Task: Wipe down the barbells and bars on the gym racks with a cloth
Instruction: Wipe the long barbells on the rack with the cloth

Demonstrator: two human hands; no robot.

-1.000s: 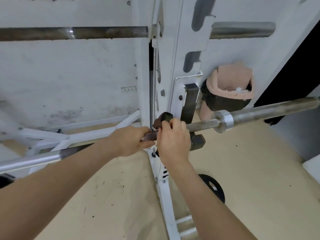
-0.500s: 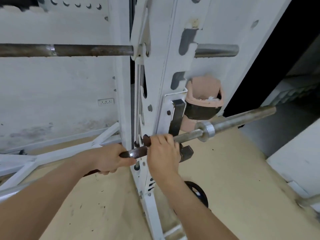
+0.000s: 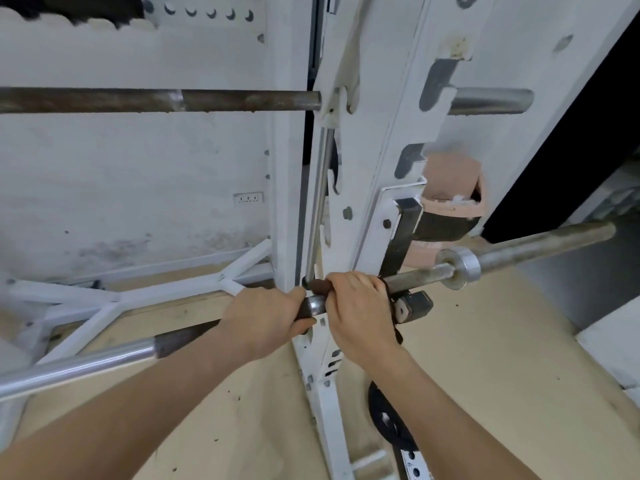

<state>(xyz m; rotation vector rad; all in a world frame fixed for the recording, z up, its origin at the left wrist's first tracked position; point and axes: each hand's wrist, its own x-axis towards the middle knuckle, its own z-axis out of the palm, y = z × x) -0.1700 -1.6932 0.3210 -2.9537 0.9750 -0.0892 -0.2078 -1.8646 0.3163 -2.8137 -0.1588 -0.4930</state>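
Note:
The lower barbell [image 3: 519,252] runs diagonally across the white rack upright [image 3: 374,140], its chrome part at the lower left and its sleeve and collar [image 3: 457,266] at the right. My left hand [image 3: 266,320] grips the dark knurled shaft just left of the upright. Beside it, my right hand [image 3: 356,306] is curled round the bar over a dark cloth [image 3: 318,285], which pokes out above and below the fingers. A second, rusty bar [image 3: 242,100] rests higher on the rack.
A black weight plate [image 3: 388,420] lies on the tan floor by the rack's foot. A pink and black bin [image 3: 450,202] stands behind the upright. White frame braces [image 3: 114,306] cross the floor at the left. A dark doorway opens at the right.
The view has moved closer and tilted up. Both hands stay on the lower bar by the upright. My left hand, which touched the right a second ago, now sits slightly apart.

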